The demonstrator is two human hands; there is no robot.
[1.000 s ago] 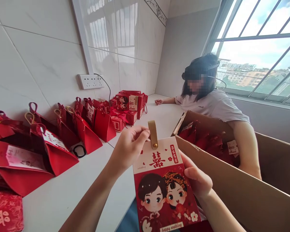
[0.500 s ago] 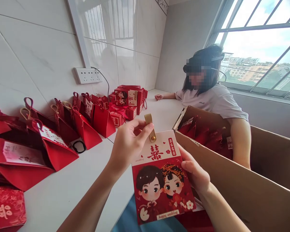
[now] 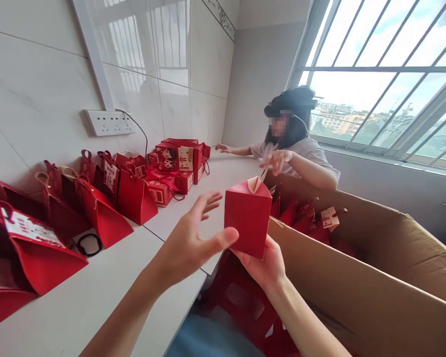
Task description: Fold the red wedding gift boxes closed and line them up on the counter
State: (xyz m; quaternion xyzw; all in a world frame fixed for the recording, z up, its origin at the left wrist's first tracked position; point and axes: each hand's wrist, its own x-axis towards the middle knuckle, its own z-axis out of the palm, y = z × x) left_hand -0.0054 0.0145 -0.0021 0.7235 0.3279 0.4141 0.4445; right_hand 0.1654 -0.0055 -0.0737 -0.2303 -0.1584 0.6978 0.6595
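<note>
Holding up the red box (image 3: 247, 223) w/ your R hand (image 3: 265, 265), you're cupping it from below; some fingers are hiding behind the box, so can't tell how far they're curling. Your L hand (image 3: 191, 243) is hanging wide open just beside it, fingers spreading, gripping nothing. Its thumb is overlapping the box's lower L edge; can't tell if it's touching. The box is turning a plain red side toward you, w/ a pale folded flap (image 3: 253, 185) sticking up on top, and you're keeping it in the air betw. the table and the carton.

Below your R hand, a red thing w/ openings (image 3: 223, 292) is showing, + blue cloth (image 3: 211, 337) at the bottom.

To your R, the cardboard carton (image 3: 357, 282) is standing open, red packages (image 3: 315, 215) lying inside, one bearing a pale tag (image 3: 329, 218). Past it, a co-worker (image 3: 315, 153) w/ dark headgear is holding one hand (image 3: 278, 161) over the carton's near-L corner area, resting the other (image 3: 225, 148) on the table.

To your L, the white table (image 3: 130, 297) is carrying a row of red bags (image 3: 106, 213), a black loop (image 3: 89, 244) just beside & printed boxes (image 3: 178, 158) farther back. Behind, a white outlet strip (image 3: 109, 123) is sitting on the tiled wall (image 3: 204, 114).
</note>
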